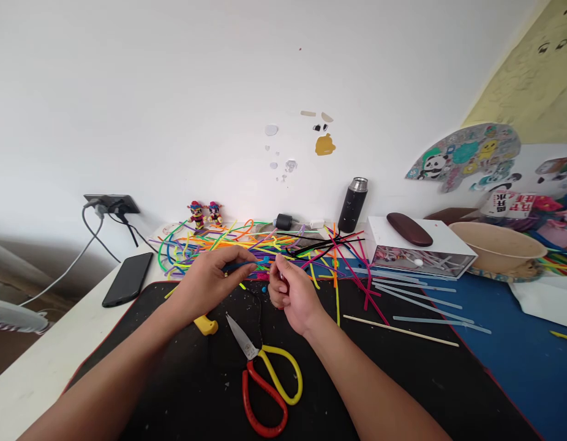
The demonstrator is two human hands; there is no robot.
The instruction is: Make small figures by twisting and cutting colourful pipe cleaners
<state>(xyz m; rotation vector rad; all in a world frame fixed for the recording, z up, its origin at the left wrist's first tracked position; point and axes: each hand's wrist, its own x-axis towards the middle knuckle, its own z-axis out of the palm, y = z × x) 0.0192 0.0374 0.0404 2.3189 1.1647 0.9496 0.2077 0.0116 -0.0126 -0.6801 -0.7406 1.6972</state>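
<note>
My left hand (pixel 217 275) pinches a blue pipe cleaner (pixel 247 264) that runs right toward my right hand (pixel 290 293). The right hand's fingers are curled and pinched on the same blue pipe cleaner's end, near a light blue tip. Both hands hover over a black mat (pixel 403 380), just in front of a tangled pile of coloured pipe cleaners (pixel 247 242). Red and yellow scissors (pixel 265 376) lie on the mat below the hands. A yellow-handled tool (pixel 206 324) pokes out from under my left wrist.
A black phone (pixel 128 278) lies at the left on the white table. A black flask (pixel 352 205), a white box (pixel 430 254) with a brown case on top, a beige bowl (pixel 497 248), clear glue sticks (pixel 421 294) and a thin wooden stick (pixel 400 331) sit to the right.
</note>
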